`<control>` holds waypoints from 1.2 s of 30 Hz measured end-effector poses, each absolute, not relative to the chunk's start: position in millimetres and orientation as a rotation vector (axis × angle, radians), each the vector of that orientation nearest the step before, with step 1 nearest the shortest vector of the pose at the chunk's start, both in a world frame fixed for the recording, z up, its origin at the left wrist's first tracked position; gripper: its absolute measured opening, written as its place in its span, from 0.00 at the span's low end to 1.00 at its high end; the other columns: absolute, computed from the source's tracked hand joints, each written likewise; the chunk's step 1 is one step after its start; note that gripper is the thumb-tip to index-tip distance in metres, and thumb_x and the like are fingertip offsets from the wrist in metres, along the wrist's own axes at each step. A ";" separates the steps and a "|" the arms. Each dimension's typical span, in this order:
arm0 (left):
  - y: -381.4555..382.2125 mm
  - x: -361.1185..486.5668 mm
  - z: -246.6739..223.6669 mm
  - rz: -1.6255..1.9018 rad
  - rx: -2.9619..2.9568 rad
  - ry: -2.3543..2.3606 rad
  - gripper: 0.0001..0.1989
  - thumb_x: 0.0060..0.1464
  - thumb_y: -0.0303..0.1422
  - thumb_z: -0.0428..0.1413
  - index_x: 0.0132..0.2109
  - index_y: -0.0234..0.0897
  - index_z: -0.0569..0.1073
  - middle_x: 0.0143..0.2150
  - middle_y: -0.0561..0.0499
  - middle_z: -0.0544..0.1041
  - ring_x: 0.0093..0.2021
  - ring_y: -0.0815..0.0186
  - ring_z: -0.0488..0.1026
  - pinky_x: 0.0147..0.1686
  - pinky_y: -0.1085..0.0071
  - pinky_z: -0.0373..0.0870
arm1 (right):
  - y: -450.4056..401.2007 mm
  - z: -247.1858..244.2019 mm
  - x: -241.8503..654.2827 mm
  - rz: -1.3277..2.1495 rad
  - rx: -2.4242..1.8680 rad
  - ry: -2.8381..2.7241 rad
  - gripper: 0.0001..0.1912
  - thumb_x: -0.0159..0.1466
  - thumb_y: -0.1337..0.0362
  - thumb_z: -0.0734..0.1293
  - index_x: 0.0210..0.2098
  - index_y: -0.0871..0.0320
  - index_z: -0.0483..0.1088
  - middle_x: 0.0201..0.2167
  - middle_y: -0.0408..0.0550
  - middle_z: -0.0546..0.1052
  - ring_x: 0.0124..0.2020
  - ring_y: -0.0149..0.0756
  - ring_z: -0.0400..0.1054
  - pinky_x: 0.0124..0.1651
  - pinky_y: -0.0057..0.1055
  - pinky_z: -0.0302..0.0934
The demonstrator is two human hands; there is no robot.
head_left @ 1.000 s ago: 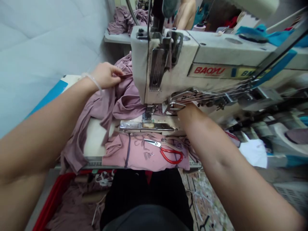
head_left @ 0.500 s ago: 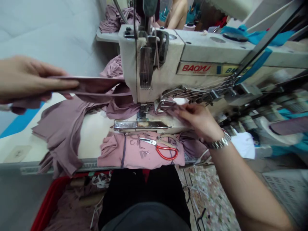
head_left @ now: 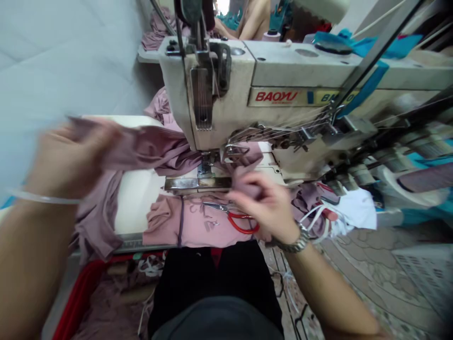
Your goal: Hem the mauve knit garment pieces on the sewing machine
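A length of mauve fabric [head_left: 148, 146] runs through the sewing machine [head_left: 215, 99] beneath its needle area. My left hand [head_left: 76, 156], blurred by motion, is closed on the fabric's left end and holds it raised over the machine bed. My right hand [head_left: 264, 200] pinches a bunched part of the same fabric, right of the needles and close to the front of the bed. Just left of that hand, scissors with red handles [head_left: 242, 223] lie on a pink cloth pad [head_left: 201, 224]; the hand partly covers them.
More mauve pieces [head_left: 97, 217] hang over the table's front left edge. A red bin [head_left: 76, 293] with fabric stands below. Thread cones [head_left: 406, 184] and white cloth [head_left: 359, 212] are on the right. Another person's arm [head_left: 253, 21] shows behind the machine.
My left hand has moved right and turned, with the fabric still in it. My right hand has come down toward me, drawing the bunched fabric out from beside the needles. The view has shifted slightly.
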State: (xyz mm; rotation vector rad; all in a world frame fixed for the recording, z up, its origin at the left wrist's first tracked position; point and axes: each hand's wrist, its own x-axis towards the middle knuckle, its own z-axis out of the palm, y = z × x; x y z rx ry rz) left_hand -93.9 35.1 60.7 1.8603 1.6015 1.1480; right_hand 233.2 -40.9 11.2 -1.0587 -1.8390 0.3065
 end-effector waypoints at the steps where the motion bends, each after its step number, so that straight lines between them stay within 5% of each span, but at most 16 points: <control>1: 26.2 -76.1 53.1 0.940 2.057 1.376 0.28 0.58 0.52 0.53 0.53 0.34 0.73 0.43 0.44 0.78 0.37 0.61 0.76 0.37 0.62 0.77 | -36.8 10.2 227.0 0.214 -0.981 -2.131 0.05 0.65 0.65 0.65 0.41 0.57 0.68 0.37 0.49 0.74 0.41 0.38 0.69 0.43 0.35 0.68; 5: 2.9 -32.6 11.8 0.573 2.818 0.973 0.24 0.59 0.41 0.56 0.59 0.36 0.71 0.54 0.39 0.74 0.51 0.55 0.72 0.48 0.58 0.73 | -16.5 2.0 231.6 -0.365 -0.879 -2.661 0.15 0.68 0.73 0.57 0.51 0.66 0.68 0.49 0.61 0.74 0.48 0.44 0.67 0.45 0.41 0.66; 8: -3.4 -28.9 -6.4 0.623 3.163 1.085 0.19 0.63 0.28 0.51 0.59 0.38 0.70 0.50 0.41 0.75 0.46 0.57 0.72 0.42 0.60 0.70 | -7.7 -0.2 247.5 -0.544 -0.762 -2.684 0.19 0.68 0.74 0.57 0.57 0.67 0.65 0.47 0.60 0.76 0.41 0.41 0.68 0.38 0.39 0.66; 11: -11.3 -26.6 -7.1 0.641 3.289 1.094 0.17 0.62 0.24 0.49 0.56 0.34 0.72 0.52 0.41 0.74 0.48 0.57 0.71 0.45 0.60 0.68 | -9.2 -2.1 250.6 -0.540 -0.602 -2.656 0.18 0.67 0.73 0.59 0.55 0.70 0.67 0.49 0.62 0.75 0.48 0.45 0.69 0.43 0.41 0.68; 16: -26.3 -10.3 -1.6 0.557 3.218 1.265 0.19 0.62 0.28 0.50 0.59 0.31 0.70 0.55 0.39 0.73 0.51 0.55 0.69 0.47 0.59 0.68 | -17.5 -12.9 237.8 -0.239 -0.724 -2.476 0.11 0.67 0.71 0.62 0.47 0.68 0.70 0.51 0.65 0.75 0.56 0.46 0.67 0.56 0.47 0.67; 22: -31.1 -0.9 -0.2 0.429 3.249 1.407 0.32 0.58 0.27 0.53 0.67 0.55 0.60 0.56 0.42 0.71 0.48 0.51 0.68 0.40 0.56 0.65 | -14.2 -9.4 246.0 -0.107 -0.686 -2.587 0.12 0.66 0.71 0.62 0.48 0.67 0.70 0.56 0.64 0.71 0.62 0.46 0.62 0.61 0.46 0.66; 29: -28.1 0.2 -0.4 0.482 3.177 1.436 0.25 0.59 0.26 0.51 0.63 0.47 0.67 0.56 0.42 0.71 0.49 0.53 0.67 0.40 0.56 0.63 | -14.1 3.1 261.7 -0.361 -0.500 -2.553 0.08 0.67 0.70 0.62 0.42 0.62 0.73 0.48 0.58 0.77 0.54 0.42 0.70 0.52 0.42 0.71; 36: -28.4 -0.9 -3.2 0.491 3.176 1.441 0.26 0.60 0.26 0.50 0.64 0.48 0.66 0.57 0.43 0.72 0.50 0.53 0.67 0.42 0.56 0.62 | -4.2 -7.6 256.4 -0.469 -0.482 -2.558 0.15 0.66 0.71 0.63 0.52 0.64 0.70 0.47 0.59 0.77 0.52 0.43 0.69 0.52 0.44 0.69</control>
